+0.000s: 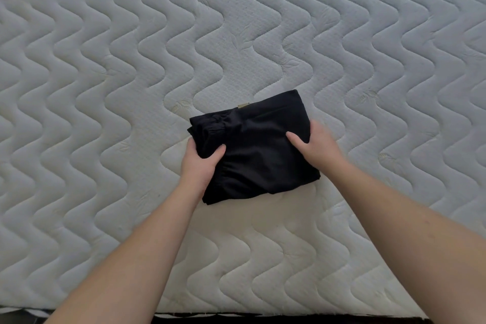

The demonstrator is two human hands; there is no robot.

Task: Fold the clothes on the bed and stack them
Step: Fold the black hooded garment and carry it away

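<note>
Mattress [105, 73]: one, bare, white, quilted in wavy stitched lines with small embossed leaf motifs scattered across it. It fills nearly the whole view. A dark strip with a pale patterned edge runs along its near border at the bottom; what that strip is cannot be told.

Garment [260, 150]: one, black, folded into a compact, roughly rectangular bundle of several layers. It sits near the middle of the mattress, slightly toward the near edge and tilted a little off square. A gathered, elasticated band is bunched at its upper left corner. The fabric is matte, with soft creases near the left grip. The type of garment cannot be settled from the fold.

Label [243, 106]: one small tan tag at the far edge of the garment. No writing on it can be read. No brand mark is legible anywhere in view.

Hands: two, bare forearms entering from the bottom. The left hand [202, 163] grips the garment's left edge, thumb on top, fingers tucked beneath. The right hand [317, 146] grips the right edge, thumb lying across the top, fingers hidden behind the cloth.
</note>
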